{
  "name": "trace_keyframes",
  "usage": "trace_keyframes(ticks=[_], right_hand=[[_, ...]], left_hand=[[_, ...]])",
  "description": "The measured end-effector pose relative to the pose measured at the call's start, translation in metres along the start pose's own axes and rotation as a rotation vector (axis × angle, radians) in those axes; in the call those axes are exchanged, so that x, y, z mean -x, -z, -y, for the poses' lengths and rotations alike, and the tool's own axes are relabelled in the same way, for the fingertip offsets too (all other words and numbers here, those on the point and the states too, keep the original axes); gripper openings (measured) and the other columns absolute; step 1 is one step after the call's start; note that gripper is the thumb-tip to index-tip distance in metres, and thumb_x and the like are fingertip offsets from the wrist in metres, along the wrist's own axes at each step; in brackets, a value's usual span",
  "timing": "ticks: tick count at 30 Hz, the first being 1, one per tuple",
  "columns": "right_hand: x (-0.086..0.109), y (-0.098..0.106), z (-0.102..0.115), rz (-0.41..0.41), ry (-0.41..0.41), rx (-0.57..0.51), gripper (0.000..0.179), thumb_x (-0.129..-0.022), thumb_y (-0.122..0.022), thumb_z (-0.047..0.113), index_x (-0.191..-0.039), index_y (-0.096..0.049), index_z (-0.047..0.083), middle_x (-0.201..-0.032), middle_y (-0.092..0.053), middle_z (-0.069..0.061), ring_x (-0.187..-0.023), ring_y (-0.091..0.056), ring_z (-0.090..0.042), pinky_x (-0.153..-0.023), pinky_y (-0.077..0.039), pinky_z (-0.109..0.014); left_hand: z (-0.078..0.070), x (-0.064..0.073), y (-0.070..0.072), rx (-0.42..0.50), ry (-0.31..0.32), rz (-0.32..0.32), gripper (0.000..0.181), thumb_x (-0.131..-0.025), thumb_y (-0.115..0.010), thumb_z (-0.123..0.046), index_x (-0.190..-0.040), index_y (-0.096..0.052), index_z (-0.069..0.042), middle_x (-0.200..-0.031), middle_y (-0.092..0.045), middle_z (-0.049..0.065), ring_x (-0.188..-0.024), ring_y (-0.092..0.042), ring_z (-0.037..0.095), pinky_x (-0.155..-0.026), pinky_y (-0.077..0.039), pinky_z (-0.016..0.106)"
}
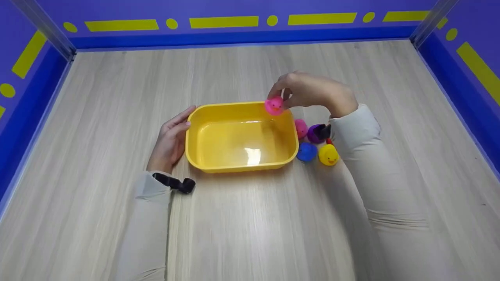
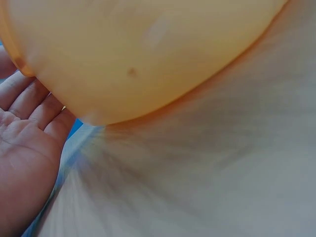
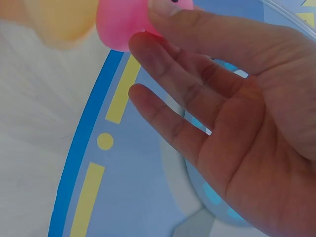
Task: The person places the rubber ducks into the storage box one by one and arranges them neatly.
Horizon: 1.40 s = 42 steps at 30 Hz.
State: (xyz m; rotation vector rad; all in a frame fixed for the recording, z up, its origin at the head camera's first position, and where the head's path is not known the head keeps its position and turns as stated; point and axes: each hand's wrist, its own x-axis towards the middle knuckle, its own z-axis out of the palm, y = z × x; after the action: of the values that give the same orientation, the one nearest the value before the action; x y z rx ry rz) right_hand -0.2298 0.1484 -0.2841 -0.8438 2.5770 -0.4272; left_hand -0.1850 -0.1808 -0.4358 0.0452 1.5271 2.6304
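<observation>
Above the far right corner of a yellow plastic tub [image 1: 242, 144], my right hand [image 1: 308, 91] pinches a small pink rubber duck [image 1: 274, 105] between thumb and fingertips. The right wrist view shows the same duck [image 3: 121, 24] cut off by the top edge, the lower fingers of the hand [image 3: 232, 123] extended. At the tub's left end my left hand [image 1: 170, 136] rests with its thumb at the rim and its fingers along the outer wall. In the left wrist view, this hand [image 2: 27, 143] has its palm apart from the tub wall [image 2: 133, 94].
Right of the tub several toy ducks cluster: a pink duck [image 1: 300, 128], a purple duck [image 1: 315, 134] with a black part, a blue duck [image 1: 307, 152] and a yellow duck [image 1: 328, 155]. Blue-purple panels [image 1: 234, 41] border the wood-patterned table [image 1: 250, 218].
</observation>
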Motion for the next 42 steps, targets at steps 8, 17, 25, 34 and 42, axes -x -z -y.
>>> trace_keyframes(ticks=[8,17,25,34,42], right_hand=[[-0.019,-0.009,0.012,0.023,0.036,0.004,0.033,-0.086,-0.068,0.002,-0.118,-0.069,0.010,-0.114,-0.066,-0.007,-0.103,-0.060,-0.024,-0.092,-0.056,-0.036],[-0.037,-0.016,0.025,0.063,0.068,0.032,0.033,-0.086,-0.068,0.003,-0.118,-0.069,0.012,-0.113,-0.066,-0.006,-0.102,-0.059,-0.023,-0.091,-0.055,-0.035],[-0.052,-0.027,0.042,0.072,0.103,-0.009,0.031,-0.088,-0.066,0.004,-0.117,-0.070,0.015,-0.110,-0.065,-0.001,-0.096,-0.058,-0.020,-0.089,-0.055,-0.029],[-0.069,-0.036,0.056,0.073,0.209,0.014,0.030,-0.087,-0.066,0.000,-0.115,-0.071,0.010,-0.107,-0.067,-0.006,-0.092,-0.059,-0.021,-0.087,-0.055,-0.027],[-0.083,-0.049,0.062,0.139,0.196,0.027,0.036,-0.087,-0.059,-0.006,-0.119,-0.068,0.008,-0.117,-0.066,-0.010,-0.095,-0.058,-0.023,-0.089,-0.055,-0.030]], left_hand=[[0.000,0.000,0.001,-0.001,0.000,0.006,0.045,-0.092,-0.048,0.005,-0.137,-0.046,0.006,-0.128,-0.063,0.004,-0.122,-0.055,0.015,-0.106,-0.045,0.028],[-0.001,0.000,-0.001,-0.001,0.003,0.005,0.048,-0.091,-0.047,0.006,-0.139,-0.041,0.008,-0.130,-0.062,0.005,-0.121,-0.056,0.015,-0.105,-0.046,0.028],[-0.001,0.000,0.001,0.003,0.016,0.029,0.048,-0.093,-0.045,0.005,-0.141,-0.039,0.008,-0.127,-0.063,0.003,-0.121,-0.055,0.015,-0.104,-0.046,0.027],[0.000,0.000,0.001,-0.010,0.021,0.018,0.049,-0.092,-0.045,0.005,-0.141,-0.038,0.008,-0.130,-0.061,0.002,-0.123,-0.053,0.014,-0.106,-0.045,0.028],[-0.002,0.000,0.000,-0.028,0.048,0.022,0.050,-0.093,-0.044,0.005,-0.143,-0.037,0.007,-0.149,-0.043,0.014,-0.134,-0.043,0.018,-0.115,-0.033,0.034]])
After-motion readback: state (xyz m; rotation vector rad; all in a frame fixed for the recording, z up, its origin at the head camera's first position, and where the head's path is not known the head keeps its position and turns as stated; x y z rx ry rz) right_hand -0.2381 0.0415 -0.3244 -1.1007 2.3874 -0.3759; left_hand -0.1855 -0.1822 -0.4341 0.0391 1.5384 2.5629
